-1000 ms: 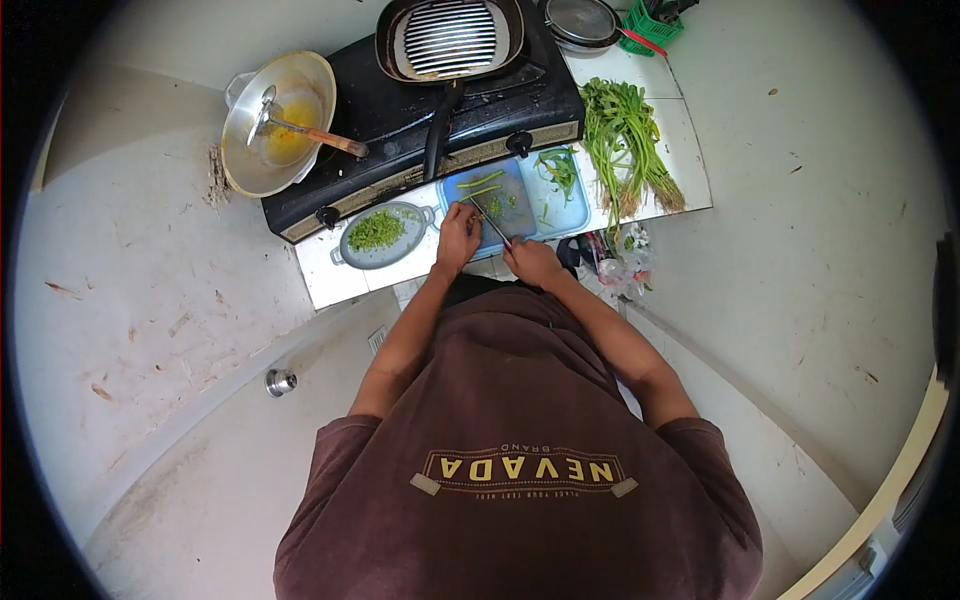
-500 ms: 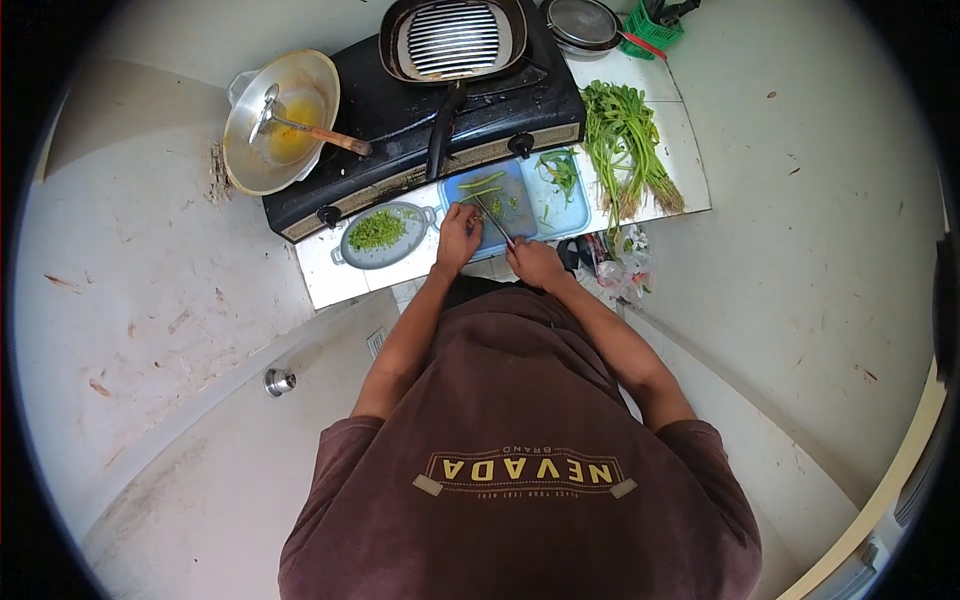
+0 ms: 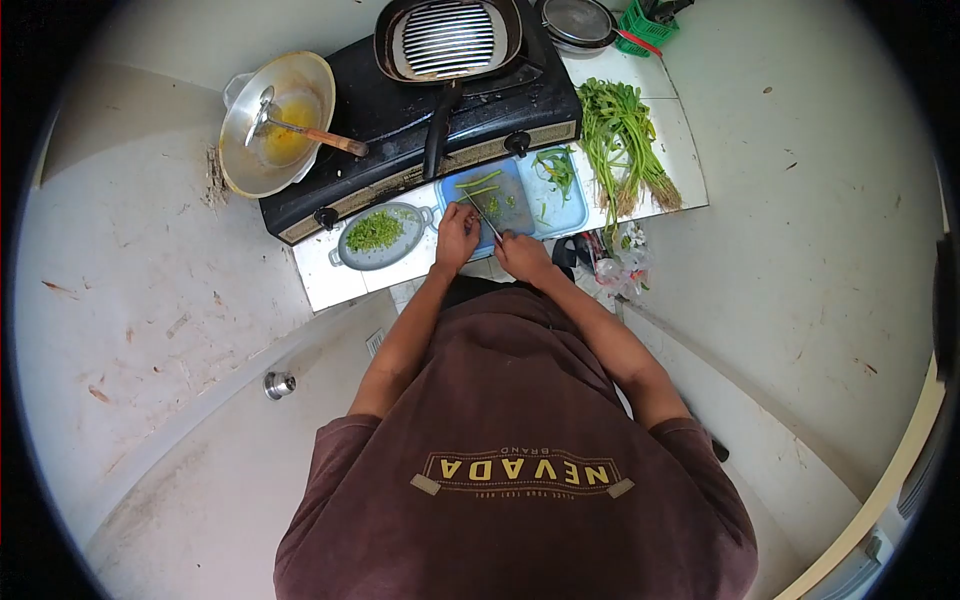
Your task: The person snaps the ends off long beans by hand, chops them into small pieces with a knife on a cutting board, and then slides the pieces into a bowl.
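My right hand (image 3: 522, 257) is wrapped round the handle of a knife (image 3: 486, 218), whose blade slants up and left over a dark cutting board (image 3: 515, 218). The board lies in a blue tray (image 3: 575, 212). At the board's left side, my left hand (image 3: 458, 236) has its fingers bent close to the blade; what they pinch is too small to make out. Green pieces (image 3: 480, 185) lie on the board above the blade. Cut green leaves (image 3: 556, 172) rest in the tray's right part. Left of my left hand, a grey oval dish (image 3: 398, 250) holds chopped greens (image 3: 375, 231).
A black stove (image 3: 385, 120) stands behind the board, bearing a grill pan (image 3: 455, 72) with its handle towards me. A wok (image 3: 240, 165) with a ladle is at the left. Leafy stalks (image 3: 628, 140), a strainer (image 3: 580, 20) and a green basket (image 3: 640, 28) are at the right.
My right hand and the knife have shifted slightly left, closer to my left hand. The whole view has also moved a little.
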